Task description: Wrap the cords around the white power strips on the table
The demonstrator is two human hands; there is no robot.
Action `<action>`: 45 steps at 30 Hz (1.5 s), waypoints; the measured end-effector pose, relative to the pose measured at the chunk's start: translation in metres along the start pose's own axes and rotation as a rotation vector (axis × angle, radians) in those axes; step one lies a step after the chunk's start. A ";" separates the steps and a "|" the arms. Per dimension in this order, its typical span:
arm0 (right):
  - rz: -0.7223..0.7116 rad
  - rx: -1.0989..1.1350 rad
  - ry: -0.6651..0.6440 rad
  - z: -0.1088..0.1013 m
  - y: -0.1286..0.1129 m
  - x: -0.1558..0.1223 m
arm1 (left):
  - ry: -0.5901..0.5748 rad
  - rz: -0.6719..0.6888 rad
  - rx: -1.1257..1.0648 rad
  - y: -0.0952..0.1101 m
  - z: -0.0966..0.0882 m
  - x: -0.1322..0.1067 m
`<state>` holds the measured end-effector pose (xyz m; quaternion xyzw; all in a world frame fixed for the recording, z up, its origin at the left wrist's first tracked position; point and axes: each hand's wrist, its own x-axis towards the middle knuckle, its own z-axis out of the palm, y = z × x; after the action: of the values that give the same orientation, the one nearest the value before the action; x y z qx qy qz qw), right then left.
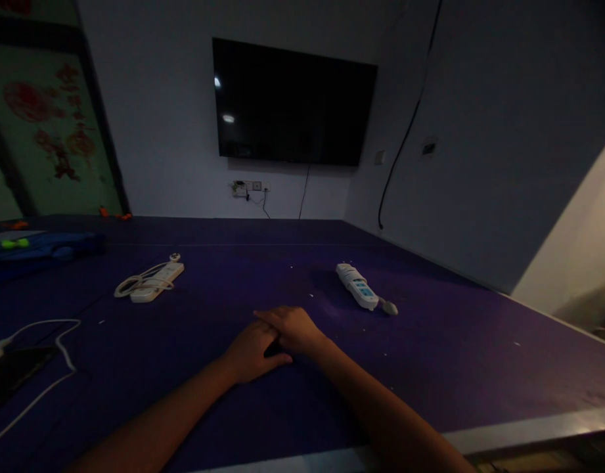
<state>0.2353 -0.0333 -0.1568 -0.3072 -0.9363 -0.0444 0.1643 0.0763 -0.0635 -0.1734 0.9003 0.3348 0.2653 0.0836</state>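
Both my hands rest together on the purple table (454, 355) in front of me. My right hand (295, 328) lies partly over my left hand (250, 355), fingers laid flat and pointing left. My left hand lies palm down under it, fingers stretched toward the right. Neither hand holds anything that I can see. Nearest to them is a white handheld device (357, 287) with a blue label and a grey tip, lying on the table to the right and beyond my right hand, apart from it.
A white power strip (154, 281) with its coiled cord lies at the left middle. A white cable (56, 335) and a dark flat object (11, 371) sit at the near left. A blue item (41, 249) lies at the far left. A black screen (292, 102) hangs on the wall.
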 end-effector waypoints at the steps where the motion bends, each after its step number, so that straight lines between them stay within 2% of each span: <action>1: 0.020 -0.003 -0.017 0.000 0.000 0.000 | -0.017 0.012 0.003 0.001 0.000 0.000; 13: 0.106 0.032 -0.157 -0.003 -0.006 0.003 | -0.033 -0.038 0.002 -0.001 0.003 -0.001; 45: 0.119 0.025 -0.144 -0.001 -0.003 0.003 | -0.021 -0.046 -0.033 0.002 0.003 0.000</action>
<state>0.2312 -0.0345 -0.1552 -0.3624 -0.9263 -0.0007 0.1027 0.0791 -0.0653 -0.1750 0.8936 0.3501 0.2595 0.1081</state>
